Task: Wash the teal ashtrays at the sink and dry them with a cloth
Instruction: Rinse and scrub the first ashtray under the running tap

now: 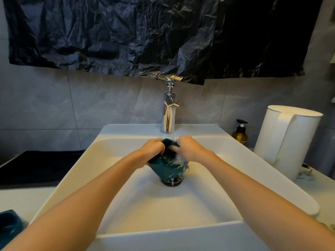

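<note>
Below the running tap (pixel 169 109), the tilted teal ashtray (pixel 165 168) is gripped by the left hand (pixel 153 148), fingers curled over its rim, while the right hand (pixel 189 149) reaches inside, fingers too blurred to tell.

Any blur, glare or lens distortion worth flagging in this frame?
Head view: the right hand is motion-blurred at its fingertips against the teal ashtray; glare on the chrome tap and the crinkled black plastic sheet; the wide-angle lens bows the sink edges; lighting is dim and warm.
</note>
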